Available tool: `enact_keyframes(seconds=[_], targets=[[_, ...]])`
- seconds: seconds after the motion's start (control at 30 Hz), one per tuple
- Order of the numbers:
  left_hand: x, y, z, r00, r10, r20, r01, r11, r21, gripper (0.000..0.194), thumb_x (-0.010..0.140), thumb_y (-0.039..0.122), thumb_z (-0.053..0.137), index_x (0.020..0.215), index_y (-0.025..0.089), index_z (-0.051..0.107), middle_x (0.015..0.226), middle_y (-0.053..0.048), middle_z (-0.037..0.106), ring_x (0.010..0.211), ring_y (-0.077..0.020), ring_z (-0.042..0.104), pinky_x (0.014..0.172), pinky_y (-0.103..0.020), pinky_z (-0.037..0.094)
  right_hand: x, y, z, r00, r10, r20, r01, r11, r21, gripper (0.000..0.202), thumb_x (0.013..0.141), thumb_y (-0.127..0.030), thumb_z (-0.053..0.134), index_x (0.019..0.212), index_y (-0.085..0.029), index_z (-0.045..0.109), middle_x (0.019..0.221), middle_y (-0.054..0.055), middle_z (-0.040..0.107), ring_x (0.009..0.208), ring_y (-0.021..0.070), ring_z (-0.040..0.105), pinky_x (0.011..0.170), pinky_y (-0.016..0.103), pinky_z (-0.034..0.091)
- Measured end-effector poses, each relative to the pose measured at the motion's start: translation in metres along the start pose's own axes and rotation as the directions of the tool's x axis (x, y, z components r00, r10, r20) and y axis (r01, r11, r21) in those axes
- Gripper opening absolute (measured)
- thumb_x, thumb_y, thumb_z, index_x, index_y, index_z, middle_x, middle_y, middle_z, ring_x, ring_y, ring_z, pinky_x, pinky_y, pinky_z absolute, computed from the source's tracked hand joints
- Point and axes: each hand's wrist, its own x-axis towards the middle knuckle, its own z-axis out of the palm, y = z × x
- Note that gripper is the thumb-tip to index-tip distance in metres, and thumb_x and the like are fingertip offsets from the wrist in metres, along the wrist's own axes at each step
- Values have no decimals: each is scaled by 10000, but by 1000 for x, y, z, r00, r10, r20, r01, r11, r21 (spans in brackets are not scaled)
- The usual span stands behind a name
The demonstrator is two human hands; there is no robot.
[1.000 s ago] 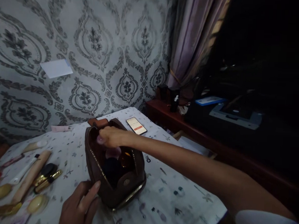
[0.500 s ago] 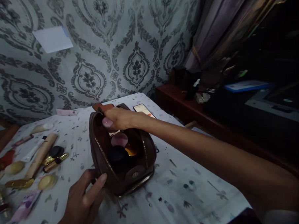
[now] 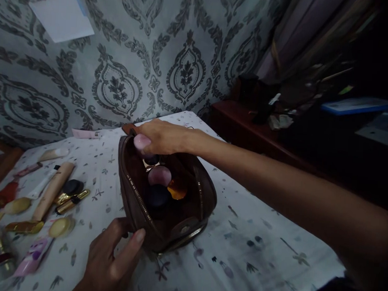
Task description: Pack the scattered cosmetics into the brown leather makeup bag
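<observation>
A dark brown cosmetic bag stands unzipped on the patterned cloth. My left hand is closed at its near left corner, thumb and fingers against the side. Over the bag's far end, my right hand is closed around a pink rounded item; its fingertips are partly hidden. Inside the bag are a pink round item, a dark round item, a shiny amber item and a gold-edged square piece.
Several cosmetics lie to the left, among them a beige tube, a black-lidded jar, a yellow-topped jar and a purple-pink tube. A pink tube lies near the patterned wall. A reddish-brown cabinet borders the far right.
The view has shifted, and the bag appears slightly farther right. My right hand stays at the bag's far end with the pink item. The phone behind my wrist is now hidden.
</observation>
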Motion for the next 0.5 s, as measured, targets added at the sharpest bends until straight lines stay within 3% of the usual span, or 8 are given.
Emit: enact_keyframes(seconds=[0.1, 0.2, 0.33, 0.5], targets=[[2, 2, -2, 998, -57, 31, 57, 998, -14, 481, 898, 53, 471, 1325, 273, 481, 844, -26, 619, 707, -112, 602, 580, -171, 480, 1, 0, -3, 1000, 0, -26, 0, 1000, -26, 211, 883, -269, 544, 1004, -120, 632, 893, 73, 671, 854, 189, 616, 667, 250, 392], [2, 3, -3, 995, -90, 35, 91, 996, -26, 419, 881, 40, 503, 1222, 281, 534, 834, -3, 628, 712, -99, 618, 616, -169, 494, 4, 2, -3, 998, 24, -66, -27, 999, -46, 240, 906, -297, 528, 1016, -113, 638, 953, 72, 661, 908, 202, 626, 711, 247, 412], [-3, 0, -5, 996, -73, 48, 75, 996, -46, 503, 847, 65, 564, 1299, 276, 497, 823, -8, 637, 717, -118, 622, 608, -200, 495, 10, 9, 1, 992, 4, -127, -16, 996, -91, 290, 910, -314, 525, 1072, -97, 626, 1038, 41, 632, 1062, 252, 601, 805, 272, 410], [-12, -2, -4, 994, -79, 71, 75, 996, 47, 448, 863, 176, 583, 1295, 271, 508, 859, -41, 657, 747, -149, 632, 573, -224, 491, 12, 13, 4, 1000, -9, -25, 9, 1000, 7, 231, 882, -276, 586, 1033, -107, 628, 980, 38, 658, 959, 211, 621, 764, 247, 419]])
